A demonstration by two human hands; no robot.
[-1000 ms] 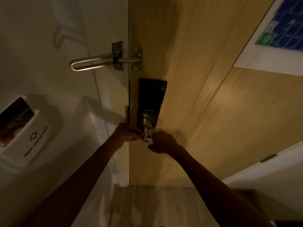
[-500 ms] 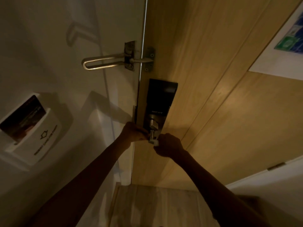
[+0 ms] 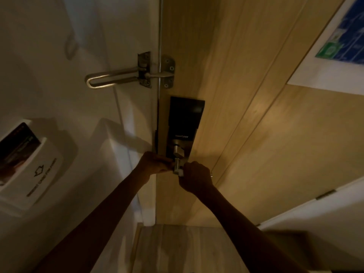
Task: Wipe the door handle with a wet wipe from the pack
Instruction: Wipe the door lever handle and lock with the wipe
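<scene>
Dim light is falling on a wooden door (image 3: 266,144), where the metal door handle (image 3: 178,161) is sticking out between both hands: left hand (image 3: 154,162) closing around its left end, right hand (image 3: 197,177) pinching a pale wipe (image 3: 180,173) against its tip, below the black lock plate (image 3: 184,123).

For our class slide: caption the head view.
Both hands, left and right, work at the door handle below a black lock.

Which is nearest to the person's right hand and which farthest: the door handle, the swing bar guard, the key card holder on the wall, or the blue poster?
From the right hand:
1. Door handle, touching it, just left.
2. Swing bar guard, higher up, across the door's edge.
3 and 4. Key card holder, far left on the wall, and blue poster, upper right on the door: too close to call.
</scene>
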